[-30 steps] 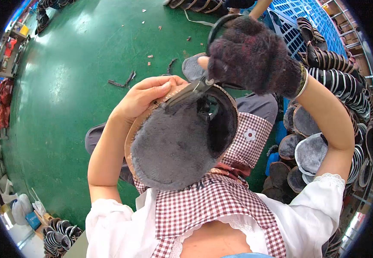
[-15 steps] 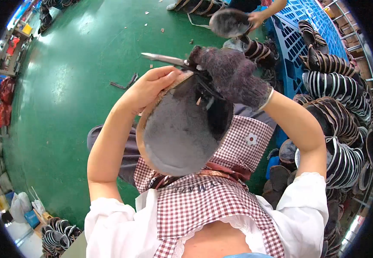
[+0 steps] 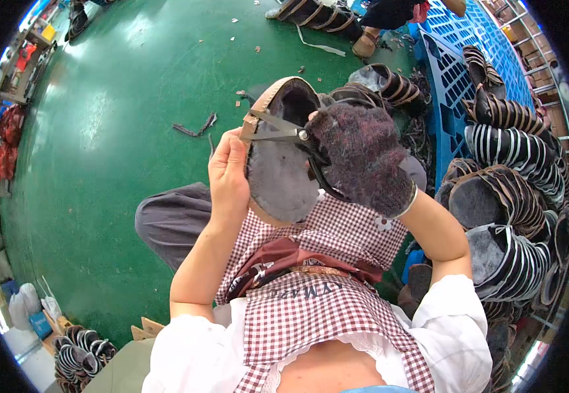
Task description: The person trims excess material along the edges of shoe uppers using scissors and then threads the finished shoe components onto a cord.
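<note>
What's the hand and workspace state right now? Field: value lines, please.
left hand: bare, gripping the edge of a fuzzy-lined shoe piece
right hand: in a dark knitted glove, holding scissors
scissors: blades parted, across the piece's edge near the left fingers; actual cutting cannot be told
clothing: checked apron over white sleeves
floor: green, with a dark scrap strip
right side: blue pallet; tied stack of similar pieces
other person: a foot near the top edge
</note>
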Demonstrator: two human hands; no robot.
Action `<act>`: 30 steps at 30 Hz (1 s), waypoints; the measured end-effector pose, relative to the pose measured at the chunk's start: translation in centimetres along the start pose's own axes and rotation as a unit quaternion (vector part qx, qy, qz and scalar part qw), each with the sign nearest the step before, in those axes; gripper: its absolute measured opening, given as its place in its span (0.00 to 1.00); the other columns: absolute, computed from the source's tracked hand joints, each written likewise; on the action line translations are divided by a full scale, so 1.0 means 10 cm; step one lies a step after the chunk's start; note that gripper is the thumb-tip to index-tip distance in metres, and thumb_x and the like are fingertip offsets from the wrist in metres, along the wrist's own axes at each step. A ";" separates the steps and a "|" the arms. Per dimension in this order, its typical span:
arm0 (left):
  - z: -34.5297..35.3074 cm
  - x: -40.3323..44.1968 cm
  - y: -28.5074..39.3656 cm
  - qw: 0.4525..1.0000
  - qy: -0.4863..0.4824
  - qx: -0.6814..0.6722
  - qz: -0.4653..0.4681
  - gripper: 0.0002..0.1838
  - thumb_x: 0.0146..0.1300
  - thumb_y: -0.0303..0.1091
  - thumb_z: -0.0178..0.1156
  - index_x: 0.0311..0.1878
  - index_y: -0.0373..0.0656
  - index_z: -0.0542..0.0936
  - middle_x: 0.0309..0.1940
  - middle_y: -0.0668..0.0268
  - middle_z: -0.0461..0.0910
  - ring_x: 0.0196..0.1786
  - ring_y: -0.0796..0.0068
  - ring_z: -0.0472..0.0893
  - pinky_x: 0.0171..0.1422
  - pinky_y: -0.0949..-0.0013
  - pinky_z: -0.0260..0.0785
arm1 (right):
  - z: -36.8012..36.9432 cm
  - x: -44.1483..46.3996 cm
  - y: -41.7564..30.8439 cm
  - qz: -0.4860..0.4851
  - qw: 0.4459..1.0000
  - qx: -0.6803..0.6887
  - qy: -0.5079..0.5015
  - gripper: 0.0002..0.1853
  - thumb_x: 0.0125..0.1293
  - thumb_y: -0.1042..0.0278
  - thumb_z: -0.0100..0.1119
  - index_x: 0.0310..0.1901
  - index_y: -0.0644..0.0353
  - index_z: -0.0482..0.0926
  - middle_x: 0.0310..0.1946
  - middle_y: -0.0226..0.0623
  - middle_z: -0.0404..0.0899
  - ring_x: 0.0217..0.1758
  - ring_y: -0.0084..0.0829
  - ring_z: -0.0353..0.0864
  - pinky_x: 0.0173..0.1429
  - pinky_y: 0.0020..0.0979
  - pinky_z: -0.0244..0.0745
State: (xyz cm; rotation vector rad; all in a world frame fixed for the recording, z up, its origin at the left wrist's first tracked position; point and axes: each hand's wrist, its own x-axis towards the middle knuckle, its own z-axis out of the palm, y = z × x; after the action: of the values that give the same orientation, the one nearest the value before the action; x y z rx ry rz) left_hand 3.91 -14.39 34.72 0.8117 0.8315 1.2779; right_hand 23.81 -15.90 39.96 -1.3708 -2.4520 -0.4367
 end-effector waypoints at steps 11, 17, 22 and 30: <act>-0.18 0.34 0.35 0.972 -0.131 0.190 0.034 0.16 0.70 0.41 0.45 0.39 0.38 0.75 0.40 0.70 0.75 0.41 0.84 0.70 0.46 0.78 0.64 | 0.28 0.49 0.50 -0.009 0.988 0.055 0.147 0.16 0.52 0.66 0.55 0.43 0.59 0.72 0.29 0.45 0.76 0.34 0.46 0.78 0.35 0.41 0.73; -0.60 0.25 0.13 0.993 -0.055 -0.058 -0.087 0.20 0.68 0.47 0.45 0.53 0.42 0.69 0.48 0.64 0.74 0.45 0.72 0.76 0.45 0.64 0.74 | 0.49 0.54 0.84 0.115 0.990 0.082 -0.018 0.12 0.58 0.65 0.52 0.43 0.58 0.73 0.33 0.53 0.77 0.39 0.49 0.78 0.41 0.45 0.73; -0.46 0.06 -0.14 0.993 -0.071 0.024 -0.090 0.13 0.68 0.36 0.47 0.49 0.37 0.69 0.41 0.60 0.76 0.41 0.69 0.79 0.44 0.64 0.76 | 0.53 0.48 0.80 0.141 0.983 0.098 -0.070 0.13 0.60 0.61 0.51 0.41 0.60 0.74 0.35 0.52 0.77 0.40 0.49 0.78 0.43 0.45 0.72; -0.28 0.25 0.00 0.991 -0.090 -0.102 0.016 0.13 0.68 0.29 0.45 0.54 0.37 0.68 0.47 0.61 0.76 0.47 0.70 0.78 0.51 0.61 0.73 | 0.66 0.25 0.74 0.127 0.986 0.102 0.031 0.15 0.55 0.65 0.57 0.44 0.58 0.71 0.33 0.47 0.76 0.38 0.48 0.78 0.40 0.42 0.73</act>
State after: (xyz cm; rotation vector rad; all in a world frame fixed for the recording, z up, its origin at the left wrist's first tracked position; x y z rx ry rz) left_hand 1.66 -11.73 33.23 0.7657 0.5357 1.2732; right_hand 28.20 -7.60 35.81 -1.5285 -2.1636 -0.1605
